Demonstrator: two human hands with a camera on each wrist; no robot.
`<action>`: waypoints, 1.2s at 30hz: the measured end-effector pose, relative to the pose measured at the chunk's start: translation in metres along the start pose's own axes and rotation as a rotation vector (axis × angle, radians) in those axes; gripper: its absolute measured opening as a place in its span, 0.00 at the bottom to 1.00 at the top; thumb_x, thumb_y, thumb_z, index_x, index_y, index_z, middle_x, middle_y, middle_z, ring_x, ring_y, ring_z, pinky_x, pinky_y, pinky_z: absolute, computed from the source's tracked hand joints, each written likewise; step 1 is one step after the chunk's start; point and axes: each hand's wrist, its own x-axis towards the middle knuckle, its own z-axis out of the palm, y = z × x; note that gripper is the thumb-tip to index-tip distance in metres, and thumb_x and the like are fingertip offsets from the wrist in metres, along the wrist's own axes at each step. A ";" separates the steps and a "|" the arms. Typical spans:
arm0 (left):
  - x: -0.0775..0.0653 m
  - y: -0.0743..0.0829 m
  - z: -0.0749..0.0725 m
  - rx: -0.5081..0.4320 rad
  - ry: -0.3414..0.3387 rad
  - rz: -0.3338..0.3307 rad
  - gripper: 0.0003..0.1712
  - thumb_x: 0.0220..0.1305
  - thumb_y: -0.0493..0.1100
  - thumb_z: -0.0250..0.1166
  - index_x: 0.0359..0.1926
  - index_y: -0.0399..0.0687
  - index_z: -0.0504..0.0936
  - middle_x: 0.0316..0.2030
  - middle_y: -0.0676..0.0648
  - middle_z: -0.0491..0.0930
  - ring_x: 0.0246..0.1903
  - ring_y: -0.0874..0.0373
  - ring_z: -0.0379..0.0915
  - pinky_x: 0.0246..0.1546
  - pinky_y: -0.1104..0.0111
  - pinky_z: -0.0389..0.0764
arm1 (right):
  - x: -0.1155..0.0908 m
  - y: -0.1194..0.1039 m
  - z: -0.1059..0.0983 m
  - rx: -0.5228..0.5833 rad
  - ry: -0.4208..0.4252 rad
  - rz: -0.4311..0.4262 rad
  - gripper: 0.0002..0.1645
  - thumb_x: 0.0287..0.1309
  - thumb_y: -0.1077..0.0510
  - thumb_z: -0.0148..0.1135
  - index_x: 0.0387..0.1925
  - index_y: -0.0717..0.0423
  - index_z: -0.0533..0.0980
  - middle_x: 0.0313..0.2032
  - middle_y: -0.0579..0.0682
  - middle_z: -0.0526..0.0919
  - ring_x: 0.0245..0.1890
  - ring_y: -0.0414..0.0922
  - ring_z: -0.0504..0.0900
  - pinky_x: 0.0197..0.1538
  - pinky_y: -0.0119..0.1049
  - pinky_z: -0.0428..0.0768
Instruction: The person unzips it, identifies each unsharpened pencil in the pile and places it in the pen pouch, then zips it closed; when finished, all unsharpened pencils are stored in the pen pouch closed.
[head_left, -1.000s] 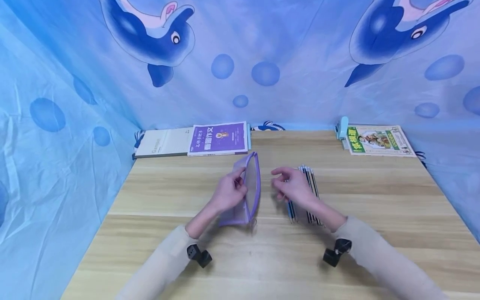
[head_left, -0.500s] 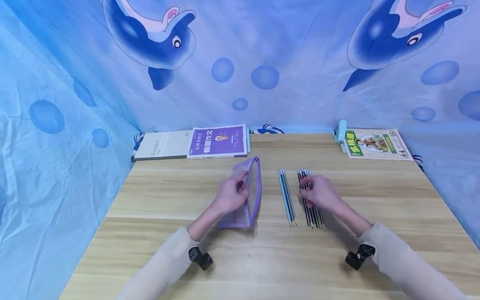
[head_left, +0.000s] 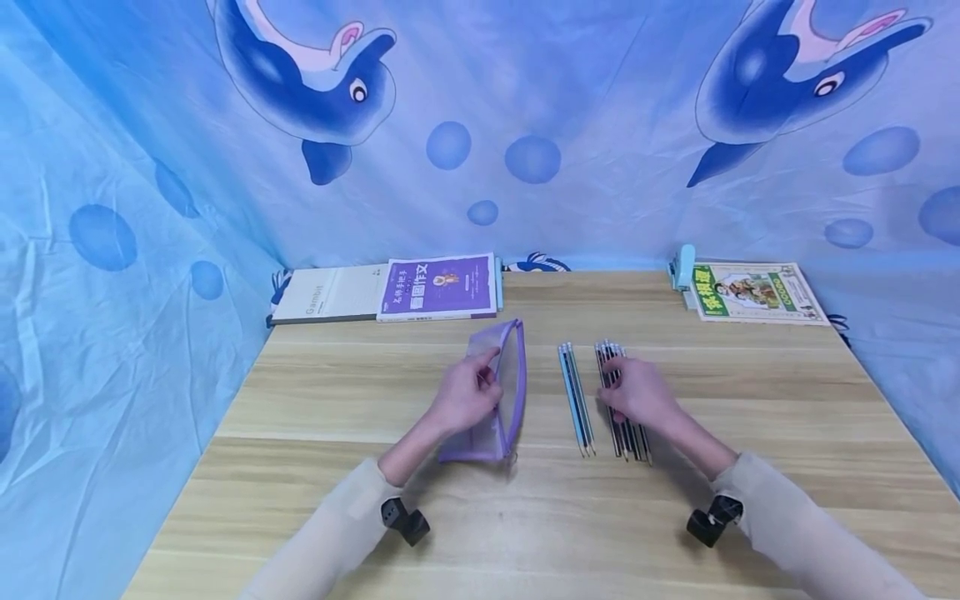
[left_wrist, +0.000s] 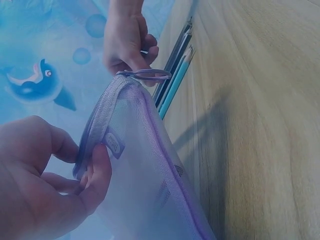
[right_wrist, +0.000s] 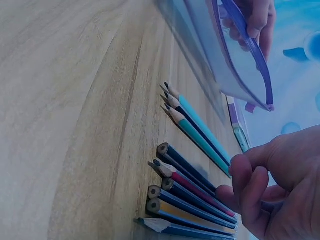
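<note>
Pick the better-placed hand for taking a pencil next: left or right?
Right, most likely: the right hand is curled over the larger pencil group, though whether it grips any isn't clear. The left hand is occupied, pinching the edge of the open pouch.

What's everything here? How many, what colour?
pouch: one, purple, middle
left pencils: three, blue, dark, green, beside pouch
right pencils: at least six, mostly dark, further right
purple book: one, purple, back left
notebook: one, white, beside that book
green book: one, green, back right
stapler: one, light blue, beside green book
table: one, brown, underneath
dolphin cloth: count unclear, blue, behind
sleeves: two, pale, arms
wrist cameras: two, black, wrists
left hand: one, bare, holding pouch
right hand: one, bare, at right pencils
</note>
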 end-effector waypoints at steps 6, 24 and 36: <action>0.001 -0.001 0.003 -0.003 -0.001 0.001 0.36 0.55 0.28 0.62 0.67 0.25 0.66 0.29 0.48 0.76 0.28 0.57 0.74 0.24 0.70 0.82 | 0.003 -0.003 0.001 -0.122 0.018 0.013 0.32 0.57 0.64 0.66 0.61 0.76 0.69 0.13 0.48 0.76 0.11 0.42 0.77 0.16 0.37 0.77; 0.000 0.002 0.004 -0.014 -0.009 -0.013 0.37 0.55 0.28 0.61 0.68 0.26 0.66 0.29 0.48 0.76 0.27 0.58 0.72 0.24 0.70 0.81 | 0.016 -0.008 0.010 -0.289 -0.019 -0.012 0.29 0.58 0.65 0.65 0.58 0.77 0.69 0.12 0.47 0.74 0.09 0.41 0.75 0.14 0.33 0.75; 0.000 0.000 0.003 -0.023 -0.002 -0.006 0.37 0.56 0.28 0.60 0.68 0.27 0.66 0.29 0.49 0.75 0.26 0.59 0.73 0.23 0.69 0.81 | 0.023 -0.012 0.009 -0.259 -0.088 0.029 0.33 0.56 0.68 0.63 0.62 0.76 0.66 0.15 0.50 0.76 0.12 0.44 0.77 0.15 0.33 0.75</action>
